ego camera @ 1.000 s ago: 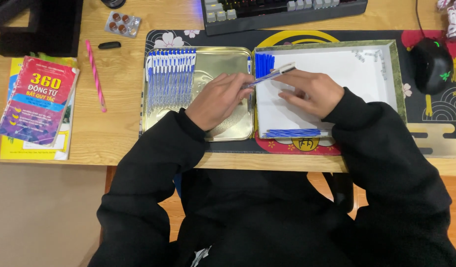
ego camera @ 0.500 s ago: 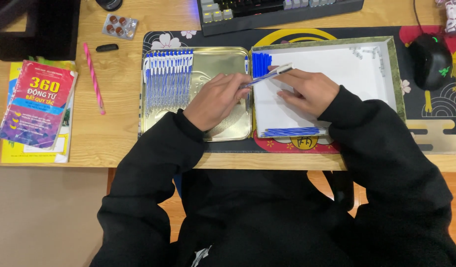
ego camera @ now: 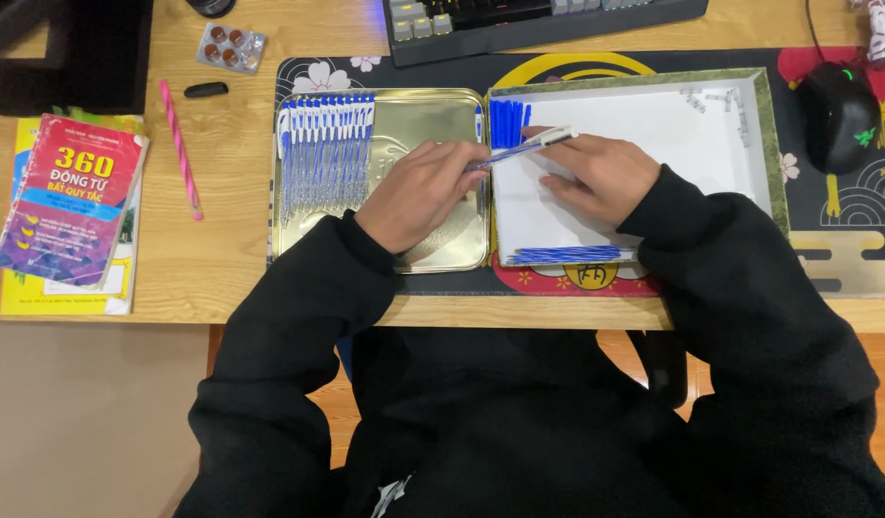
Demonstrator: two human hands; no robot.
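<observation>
While both hands meet over the seam between the gold tin (ego camera: 433,110) and the white-lined lid (ego camera: 653,125), the left hand (ego camera: 419,192) and right hand (ego camera: 596,173) pinch one blue-and-white pen (ego camera: 519,151) between them — slanted, its white end toward the lid. Assembled pens (ego camera: 326,153) line the tin's left side.

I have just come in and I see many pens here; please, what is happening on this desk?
A person in black sleeves sits at a wooden desk and holds one blue and white pen between both hands: the left hand at its lower end, the right hand at its upper end. The pen is over the border between a gold metal tray, where a row of assembled pens lies, and a white box with blue pen parts and more parts at its near edge.
</observation>
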